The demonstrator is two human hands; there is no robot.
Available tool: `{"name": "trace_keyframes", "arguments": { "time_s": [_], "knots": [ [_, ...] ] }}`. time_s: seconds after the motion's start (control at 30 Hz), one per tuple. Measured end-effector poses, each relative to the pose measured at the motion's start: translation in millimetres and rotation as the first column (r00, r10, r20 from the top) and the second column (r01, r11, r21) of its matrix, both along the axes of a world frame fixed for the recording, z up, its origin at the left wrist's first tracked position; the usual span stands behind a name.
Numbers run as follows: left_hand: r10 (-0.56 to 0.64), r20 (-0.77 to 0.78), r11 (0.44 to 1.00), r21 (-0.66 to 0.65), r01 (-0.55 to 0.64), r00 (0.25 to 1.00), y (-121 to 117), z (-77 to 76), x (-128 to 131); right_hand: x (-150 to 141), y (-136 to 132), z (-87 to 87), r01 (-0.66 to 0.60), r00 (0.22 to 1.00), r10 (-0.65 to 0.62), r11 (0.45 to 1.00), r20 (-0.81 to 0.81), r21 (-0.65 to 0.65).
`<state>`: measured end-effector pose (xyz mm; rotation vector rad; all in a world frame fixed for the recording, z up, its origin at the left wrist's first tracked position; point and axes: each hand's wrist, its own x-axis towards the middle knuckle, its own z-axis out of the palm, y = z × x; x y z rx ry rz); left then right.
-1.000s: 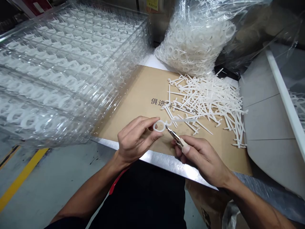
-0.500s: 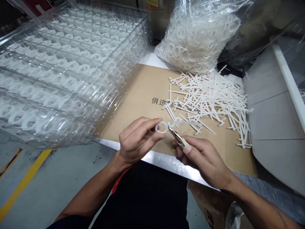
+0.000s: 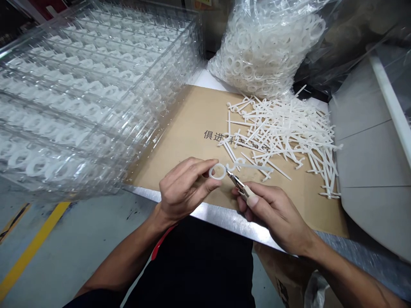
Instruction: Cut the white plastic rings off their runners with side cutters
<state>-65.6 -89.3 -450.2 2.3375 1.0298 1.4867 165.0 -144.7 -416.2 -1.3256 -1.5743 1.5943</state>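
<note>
Left hand (image 3: 184, 184): pinching 1 ring (image 3: 217, 178). Right hand (image 3: 272, 207): holding cutters (image 3: 239, 185) beside it. Step: likely trimming; next needs steady squeeze.

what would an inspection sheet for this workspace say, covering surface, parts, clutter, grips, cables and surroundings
Surface: printed brown sheet lying on a metal-edged table.
Parts and tool: white ring; pliers-like tool, tip at the ring's right edge, contact unclear.
Clutter: loose pile of thin white pieces, partly covering the print.
Left grip: pinching the ring.
Right grip: closed around the tool's handles.
Cables: nothing seen.
Surroundings: stacked clear trays of white parts at left; clear bag of rings behind the pile; grey panel at right; yellow floor line lower left.
</note>
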Motion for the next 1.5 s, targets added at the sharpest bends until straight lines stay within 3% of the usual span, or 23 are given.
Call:
{"name": "trace_keyframes", "arguments": {
  "time_s": [0.37, 0.67, 0.97, 1.5],
  "knots": [
    [-0.003, 0.007, 1.0, 0.005, 0.003, 1.0, -1.6, -0.6, 0.2, -0.7, 0.5, -0.4, -0.004, 1.0, 0.004, 1.0, 0.023, 0.022],
    [-0.004, 0.0, 1.0, 0.002, 0.004, 1.0, -0.1, 0.6, 2.3, -4.7, -0.5, 0.3, -0.034, 0.986, 0.01, 0.989, 0.165, 0.143],
    [0.047, 0.049, 0.999, -0.027, -0.046, 0.998, 0.1, 2.3, 2.7, -4.6, 3.2, -8.3, 0.11, 0.989, -0.121, 0.987, -0.084, -0.121],
    [-0.001, 0.07, 0.999, -0.033, 0.004, 0.998, 0.6, -0.1, 1.1, -2.8, 1.4, -7.1, 0.091, 0.992, -0.101, 0.988, -0.075, -0.123]
  ]
}}
